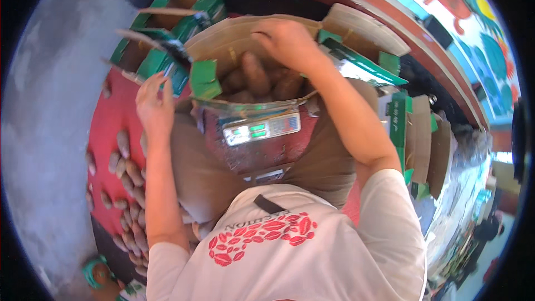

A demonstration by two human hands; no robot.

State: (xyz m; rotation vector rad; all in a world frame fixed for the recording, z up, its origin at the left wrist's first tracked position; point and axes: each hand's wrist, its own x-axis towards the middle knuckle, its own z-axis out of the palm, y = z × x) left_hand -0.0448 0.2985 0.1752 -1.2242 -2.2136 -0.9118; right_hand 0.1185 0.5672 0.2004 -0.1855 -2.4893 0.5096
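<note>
A cardboard box (214, 44) with green flap pieces stands between my knees, holding several reddish-brown sweet potatoes (256, 73). One of them leans upright against the others. Over the far side of the box, my right hand (287, 43) is bent, with a gap between thumb and fingers and nothing visible in it. My left hand (154, 103) is raised left of the box, fingers loosely apart, close to a green box in the background. A thin pale thing shows at its fingertips; whether it is touched I cannot tell. Just below the box's near edge is a digital scale display (261, 129) with lit green digits.
More open green cardboard boxes stand at the far left (161, 67), far right (362, 53) and right (415, 139). Loose sweet potatoes (132, 173) lie on a red mat (106, 125) to my left. A green container (99, 273) sits at the lower left.
</note>
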